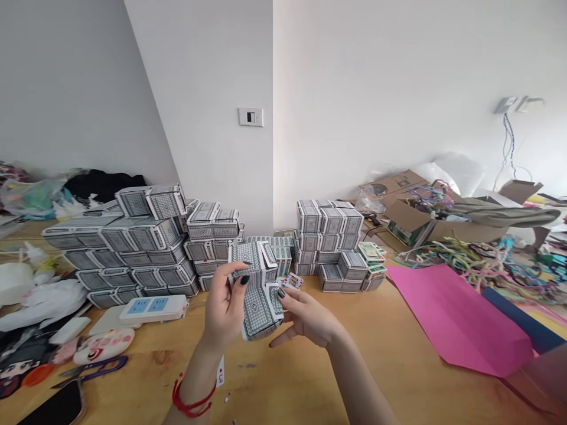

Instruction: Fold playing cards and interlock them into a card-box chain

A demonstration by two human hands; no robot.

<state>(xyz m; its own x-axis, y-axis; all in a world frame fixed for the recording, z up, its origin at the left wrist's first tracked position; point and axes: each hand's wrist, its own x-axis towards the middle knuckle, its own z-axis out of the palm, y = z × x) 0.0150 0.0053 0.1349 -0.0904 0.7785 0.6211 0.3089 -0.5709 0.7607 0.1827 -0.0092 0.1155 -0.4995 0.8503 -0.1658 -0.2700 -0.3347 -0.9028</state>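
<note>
Holding a pair of card blocks [257, 310] at the centre of the frame, your two hands reach up from the bottom edge over a wooden bench [376, 348]. Nearest, a red cord bracelet [192, 403] circles your left wrist, with a playing card [220, 372] partly hidden behind it. At the lower left corner lies a dark phone [57, 407], with purple-handled snips [100, 367] just above it. Your left hand [225, 304] has its fingers closed on the left side of the blocks, which are covered in grey-patterned card backs. Your right hand [310, 319] grips the lower block's right edge, thumb on top, other fingers spread below it. A bright pink sheet [465, 321] lies at the right of the frame, and a white power strip [154, 307] at the left. Farther back, similar blocks form a large stack [142, 258] at centre left and a smaller stack [330, 227] right of centre. Tangled cords [482, 262] and an open cardboard box [420, 233] fill the right side. Behind everything, a switch plate [250, 117] is set in the pale wall [212, 59], upper centre.
</note>
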